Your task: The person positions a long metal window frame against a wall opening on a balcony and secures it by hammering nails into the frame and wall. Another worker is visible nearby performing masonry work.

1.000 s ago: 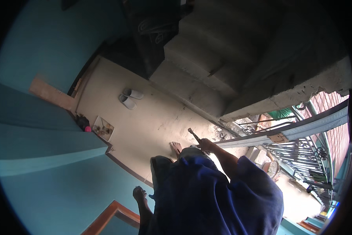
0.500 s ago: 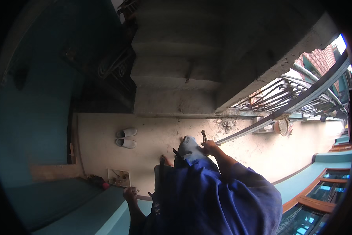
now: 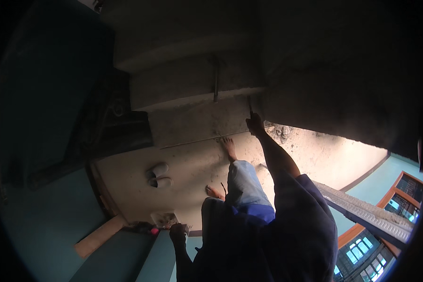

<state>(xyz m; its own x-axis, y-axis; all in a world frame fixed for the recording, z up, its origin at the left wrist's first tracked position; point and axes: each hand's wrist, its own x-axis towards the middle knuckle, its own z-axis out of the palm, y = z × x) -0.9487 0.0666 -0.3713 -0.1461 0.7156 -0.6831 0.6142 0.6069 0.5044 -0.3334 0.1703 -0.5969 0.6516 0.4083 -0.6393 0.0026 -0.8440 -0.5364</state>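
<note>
My right hand reaches up to the lower stairs and is closed round a slim dark tool. That tool points up at the lowest step; its exact kind is lost in the shade. Down at the lower left, my left hand hangs by the wall with its fingers curled in. What it holds, if anything, is too dark to make out. A thin rod-like piece lies over the edge of a concrete step, left of my right hand.
Grey slippers lie on the pale floor. A shallow tray with small things stands near my left hand. Wooden board lies by the blue wall. At right are a long rail and wood-framed windows. My bare foot is near the stairs.
My right hand with its tool has moved up and forward from beside my leg to the lowest step. The view has tilted and come closer to the stairs; one foot has stepped forward.
</note>
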